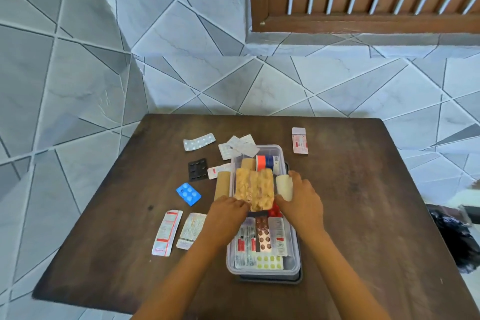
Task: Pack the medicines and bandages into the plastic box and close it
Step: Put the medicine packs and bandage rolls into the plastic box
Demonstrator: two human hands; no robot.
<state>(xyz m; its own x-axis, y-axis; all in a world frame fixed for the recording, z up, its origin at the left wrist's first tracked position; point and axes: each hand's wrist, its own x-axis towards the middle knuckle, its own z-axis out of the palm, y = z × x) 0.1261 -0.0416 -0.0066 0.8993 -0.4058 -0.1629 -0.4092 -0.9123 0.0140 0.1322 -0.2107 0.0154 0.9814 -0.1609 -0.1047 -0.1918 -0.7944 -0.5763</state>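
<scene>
The plastic box [292,262] sat on the dark wooden desk [363,202] right in front of me, a clear, long, round-cornered tub resting on what looked like its dark lid [296,279], which peeked out along the near and right edges. Its near half was already layered with flat blister strips [262,241]: silver ones with red print, one with brown round pills, one with pale yellow-green tablets at the very front. At the far end stood an orange and blue pack [265,161] and a tan bandage roll [248,163].

My left hand [226,218] and my right hand [302,202] both gripped a bundle of gold foil strips [254,188], bumpy and shiny, held across the middle of the box. My left fingers pinched its near left corner; my right thumb pressed its near right edge. My right fingers also curled around a white bandage roll [284,187] at the box's right wall.

Left of the box lay another tan bandage roll [222,186], touching the box's side. Further left, loose on the desk: a black blister pack [198,169], a blue blister pack [188,194], a white tablet strip [199,141] and two long silver strips [167,232] near the left edge. A small pink-and-white sachet [300,140] rested far right, well apart.
</scene>
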